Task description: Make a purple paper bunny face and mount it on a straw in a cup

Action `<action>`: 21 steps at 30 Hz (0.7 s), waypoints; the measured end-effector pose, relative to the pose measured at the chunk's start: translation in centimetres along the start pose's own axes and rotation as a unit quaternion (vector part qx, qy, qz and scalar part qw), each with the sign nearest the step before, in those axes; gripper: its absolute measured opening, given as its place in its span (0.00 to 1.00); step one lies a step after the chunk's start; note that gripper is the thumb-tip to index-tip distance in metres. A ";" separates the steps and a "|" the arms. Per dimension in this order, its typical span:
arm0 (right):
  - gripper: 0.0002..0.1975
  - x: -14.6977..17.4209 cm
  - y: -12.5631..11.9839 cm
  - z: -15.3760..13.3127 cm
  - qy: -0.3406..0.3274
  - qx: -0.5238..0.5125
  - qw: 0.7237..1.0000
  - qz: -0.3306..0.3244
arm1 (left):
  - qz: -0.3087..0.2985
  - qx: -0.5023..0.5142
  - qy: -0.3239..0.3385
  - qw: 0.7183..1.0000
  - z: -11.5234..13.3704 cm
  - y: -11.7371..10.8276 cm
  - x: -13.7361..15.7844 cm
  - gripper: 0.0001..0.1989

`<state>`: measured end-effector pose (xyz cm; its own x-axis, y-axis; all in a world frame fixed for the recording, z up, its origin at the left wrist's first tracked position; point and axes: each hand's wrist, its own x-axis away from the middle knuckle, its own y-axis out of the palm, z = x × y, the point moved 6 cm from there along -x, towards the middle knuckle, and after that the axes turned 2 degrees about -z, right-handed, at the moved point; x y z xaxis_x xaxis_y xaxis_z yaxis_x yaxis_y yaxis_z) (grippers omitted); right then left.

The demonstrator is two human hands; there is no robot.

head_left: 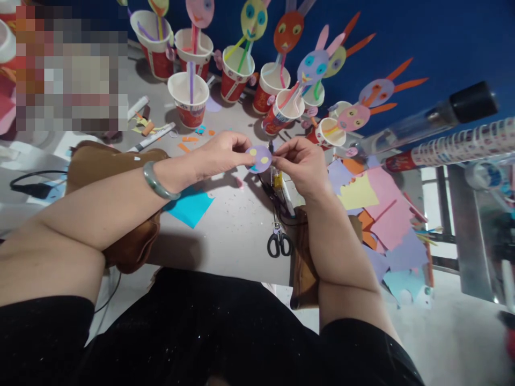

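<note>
A small purple paper disc (259,158) with two yellow dots is held above the table between both hands. My left hand (219,155) pinches its left edge with thumb and fingers; a green bangle (157,183) sits on that wrist. My right hand (302,163) pinches the disc's right edge. Black-handled scissors (278,241) lie on the table below the hands, and a glue stick or marker (284,192) lies just under my right hand.
Several paper cups (188,99) with straws and paper animal faces (288,31) stand along the back against a blue wall. Coloured paper scraps (380,214) pile at the right. A blue paper piece (189,206), markers (152,137) and a brown cushion (96,166) lie left.
</note>
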<state>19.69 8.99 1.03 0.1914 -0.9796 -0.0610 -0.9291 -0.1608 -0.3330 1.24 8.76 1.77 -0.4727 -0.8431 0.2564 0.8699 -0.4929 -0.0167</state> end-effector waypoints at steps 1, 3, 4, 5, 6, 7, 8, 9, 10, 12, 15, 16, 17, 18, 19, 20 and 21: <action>0.11 -0.1 -0.2 0.2 -0.006 -0.021 1.000 0.014 | -0.009 0.007 -0.001 1.000 0.0 0.2 0.0 0.12; 0.14 -0.1 -0.5 0.5 -0.020 -0.047 0.998 0.031 | -0.019 0.010 0.002 1.000 -0.2 0.3 0.0 0.11; 0.15 -0.2 -0.6 0.5 -0.028 -0.056 0.997 0.035 | -0.022 0.007 0.006 1.000 -0.3 0.3 -0.1 0.10; 0.16 -0.1 -0.6 0.6 -0.034 -0.064 0.997 0.037 | -0.025 0.002 0.011 1.000 -0.5 0.3 -0.2 0.09; 0.16 -0.1 -0.6 0.6 -0.038 -0.071 0.996 0.039 | -0.029 -0.003 0.015 0.999 -0.6 0.3 -0.2 0.09; 0.17 -0.1 -0.6 0.6 -0.041 -0.076 0.996 0.039 | -0.034 -0.008 0.018 0.999 -0.7 0.3 -0.3 0.08; 0.18 -0.1 -0.6 0.6 -0.044 -0.078 0.995 0.039 | -0.042 -0.012 0.021 0.999 -0.8 0.4 -0.3 0.08; 0.18 0.0 -0.6 0.5 -0.047 -0.078 0.995 0.038 | -0.050 -0.013 0.022 0.998 -0.9 0.5 -0.3 0.08; 0.18 0.0 -0.5 0.5 -0.050 -0.077 0.995 0.037 | -0.059 -0.010 0.021 0.998 -0.9 0.7 -0.3 0.08; 0.18 0.1 -0.4 0.5 -0.053 -0.076 0.995 0.032 | -0.072 0.009 0.009 0.997 -1.0 1.1 -0.1 0.08; 0.18 0.1 -0.4 0.5 -0.053 -0.079 0.995 0.026 | -0.077 0.036 -0.010 0.996 -1.1 1.6 0.2 0.08; 0.17 0.1 -0.4 0.5 -0.052 -0.082 0.995 0.025 | -0.078 0.037 -0.011 0.996 -1.1 1.7 0.2 0.08; 0.17 0.1 -0.4 0.5 -0.052 -0.085 0.995 0.025 | -0.078 0.034 -0.008 0.996 -1.1 1.7 0.2 0.08; 0.18 0.1 -0.4 0.5 -0.053 -0.088 0.994 0.026 | -0.080 0.030 -0.006 0.996 -1.2 1.8 0.2 0.08; 0.18 0.1 -0.5 0.6 -0.053 -0.090 0.994 0.027 | -0.082 0.027 -0.004 0.996 -1.2 1.9 0.2 0.08; 0.18 0.1 -0.5 0.6 -0.052 -0.089 0.994 0.027 | -0.083 0.024 -0.005 0.996 -1.3 1.9 0.2 0.08; 0.18 0.1 -0.5 0.5 -0.051 -0.087 0.994 0.027 | -0.084 0.019 -0.009 0.996 -1.4 1.9 0.2 0.08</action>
<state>20.30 9.07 0.67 0.1618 -0.9715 -0.1730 -0.9781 -0.1346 -0.1586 2.64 7.33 0.40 -0.6091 -0.7456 0.2704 0.7843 -0.6170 0.0652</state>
